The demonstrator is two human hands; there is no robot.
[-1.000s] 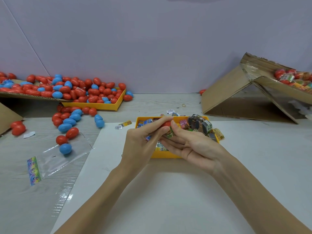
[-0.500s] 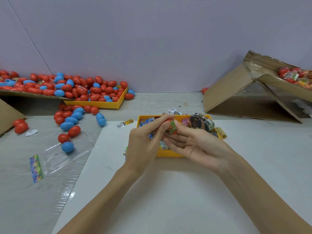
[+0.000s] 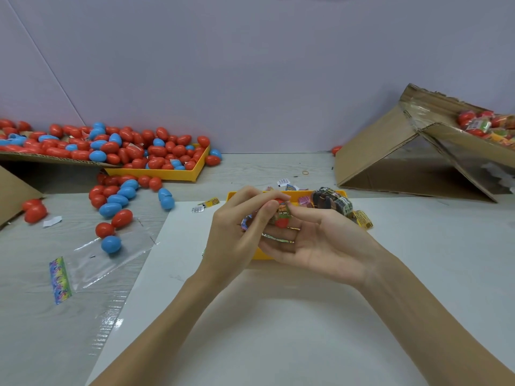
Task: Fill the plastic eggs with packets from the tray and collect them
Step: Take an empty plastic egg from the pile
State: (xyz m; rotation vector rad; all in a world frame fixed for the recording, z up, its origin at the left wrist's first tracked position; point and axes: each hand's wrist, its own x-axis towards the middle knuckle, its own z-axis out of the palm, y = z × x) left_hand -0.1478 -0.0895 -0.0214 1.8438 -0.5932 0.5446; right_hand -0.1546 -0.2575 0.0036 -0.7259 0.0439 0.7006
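Both hands are meeting just above the small yellow tray (image 3: 259,254) of packets at the middle of the desk (image 3: 278,330). The left hand (image 3: 237,235) is pinching down with thumb and forefinger onto a red plastic egg (image 3: 282,222), and a printed packet (image 3: 283,212) is sitting at the egg's opening, pressed between the fingertips. The right hand (image 3: 320,240) is lying palm up beneath it, fingers loosely curled round the egg's underside and cradling it; whether a second egg half is in that palm cannot be told. The step in hand looks like stuffing the packet into the egg, with the closing of the shell not yet done. The next move likely calls for pushing the packet fully inside so no edge is sticking out at the seam, then snapping the halves together. More packets (image 3: 331,201) are heaping in the tray's far end, a few spilling over its rim. Empty red and blue eggs (image 3: 117,201) are lying scattered on the desk to the left, beside a larger yellow tray (image 3: 156,174) heaped with eggs, and a cardboard box (image 3: 390,162) at the right is holding what appear to be filled ones.
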